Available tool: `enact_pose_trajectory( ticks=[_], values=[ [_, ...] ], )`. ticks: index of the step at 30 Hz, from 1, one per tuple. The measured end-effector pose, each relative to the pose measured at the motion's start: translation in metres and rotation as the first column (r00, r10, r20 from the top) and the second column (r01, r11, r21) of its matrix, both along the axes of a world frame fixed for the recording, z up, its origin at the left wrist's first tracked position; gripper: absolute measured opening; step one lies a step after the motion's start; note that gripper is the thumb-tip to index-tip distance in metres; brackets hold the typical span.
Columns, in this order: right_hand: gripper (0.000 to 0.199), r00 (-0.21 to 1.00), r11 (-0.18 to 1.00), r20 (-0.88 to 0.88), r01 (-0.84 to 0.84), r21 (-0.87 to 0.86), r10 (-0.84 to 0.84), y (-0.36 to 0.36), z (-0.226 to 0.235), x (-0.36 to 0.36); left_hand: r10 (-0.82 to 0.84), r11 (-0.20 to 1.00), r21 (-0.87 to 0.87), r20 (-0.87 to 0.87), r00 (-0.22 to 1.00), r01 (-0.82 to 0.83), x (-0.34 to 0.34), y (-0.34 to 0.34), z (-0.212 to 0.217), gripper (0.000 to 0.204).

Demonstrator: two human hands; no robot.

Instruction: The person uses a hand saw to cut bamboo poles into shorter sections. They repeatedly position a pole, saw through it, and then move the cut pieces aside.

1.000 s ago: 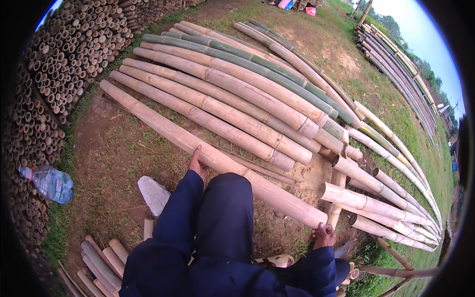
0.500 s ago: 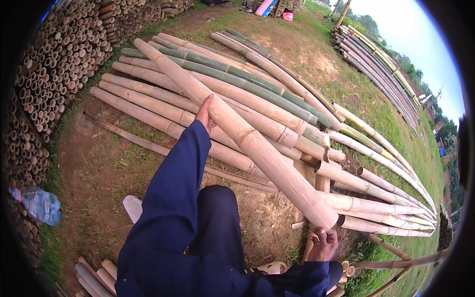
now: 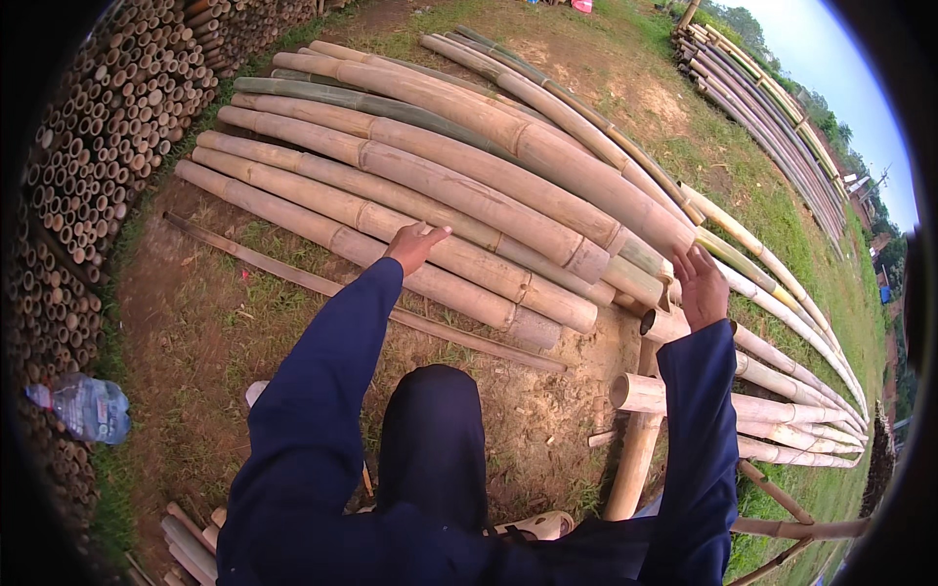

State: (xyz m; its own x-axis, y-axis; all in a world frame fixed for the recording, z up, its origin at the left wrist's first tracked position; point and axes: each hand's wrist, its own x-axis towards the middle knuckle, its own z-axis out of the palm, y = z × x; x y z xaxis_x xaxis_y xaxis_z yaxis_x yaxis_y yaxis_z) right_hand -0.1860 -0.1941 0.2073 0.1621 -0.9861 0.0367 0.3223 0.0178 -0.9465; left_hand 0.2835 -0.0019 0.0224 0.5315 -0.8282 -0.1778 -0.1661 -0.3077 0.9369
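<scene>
The thick pale pole (image 3: 596, 186) lay slantwise on top of the row of bamboo poles (image 3: 469, 200), partly covering a green pole (image 3: 391, 105). The right hand (image 3: 702, 286) was at its near end, fingers loosely bent and clasping nothing; whether their tips touched the pole was hard to tell from this angle. The left hand (image 3: 413, 250) was over the nearer poles of the row, its fingers loosely spread and free of any load. A thin bamboo strip (image 3: 293, 277) lay on the ground (image 3: 528, 420) along the row's near side. A plastic bottle (image 3: 90, 408) lay far left, beside a tall bamboo stack (image 3: 117, 127).
</scene>
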Motion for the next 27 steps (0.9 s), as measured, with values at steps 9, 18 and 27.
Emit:
enact_pose_trajectory(
  ticks=[9,18,27],
  values=[
    [0.047,0.459,0.795,-0.715,-0.564,0.225,0.528,0.136,-0.005,0.004,-0.3,0.944,0.021,-0.363,0.882,0.329,-0.114,0.203,0.02,0.077],
    [0.052,0.131,0.56,-0.573,-0.469,0.683,0.809,0.246,-0.164,-0.105,-0.13,0.987,0.144,0.427,0.895,0.074,-0.229,0.302,0.091,0.115],
    [0.036,-0.225,0.531,-0.663,-0.444,0.722,0.714,0.279,-0.209,-0.101,-0.196,0.97,0.242,0.688,0.698,0.033,-0.262,0.321,0.121,0.114]
  ],
)
